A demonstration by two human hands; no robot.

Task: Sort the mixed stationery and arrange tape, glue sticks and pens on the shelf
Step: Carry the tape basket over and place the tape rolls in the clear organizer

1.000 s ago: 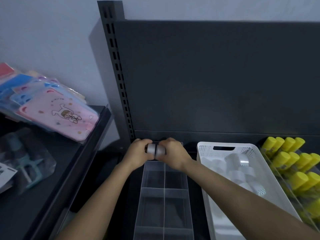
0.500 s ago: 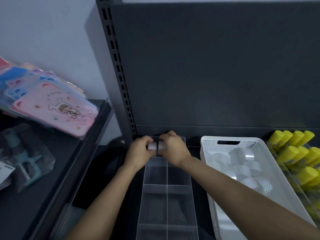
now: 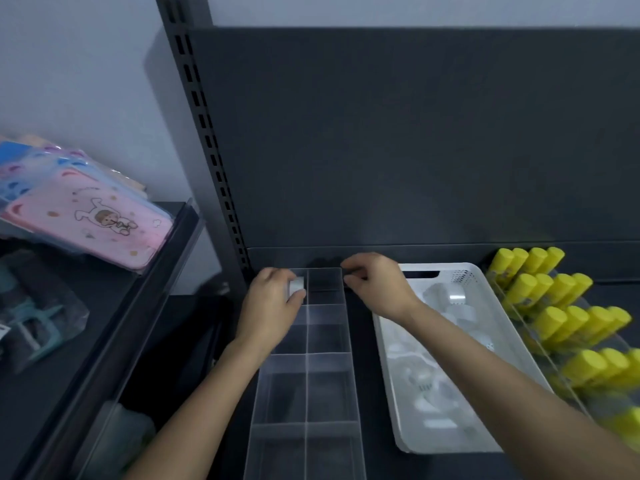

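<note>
The right hand (image 3: pixel 379 284) hovers at the far right corner of the clear divided tray (image 3: pixel 329 386), its fingers curled inward; whether they pinch the tray's rim, something small, or nothing cannot be told, since the fingertips face away. The left hand (image 3: pixel 272 303) grasps one tape roll (image 3: pixel 296 285) between thumb and fingers, over the tray's far left compartment; most of the roll is covered by the hand. The tray stands on the dark shelf (image 3: pixel 363 341), has two columns, and runs off the bottom edge, so its rows cannot be counted in full. Just beside it on the right is one white basket (image 3: pixel 460 270) of loose tape rolls (image 3: pixel 457 296), too blurred and pale to number. Further right, yellow-capped glue sticks (image 3: pixel 550 320) lie in tiers of about four across, four tiers plainly seen, the nearer ones cut off by the frame. On the left-hand shelf lies a fanned stack of pink and blue packets (image 3: pixel 90 220), and a teal item in a clear bag (image 3: pixel 38 327), indistinct
</note>
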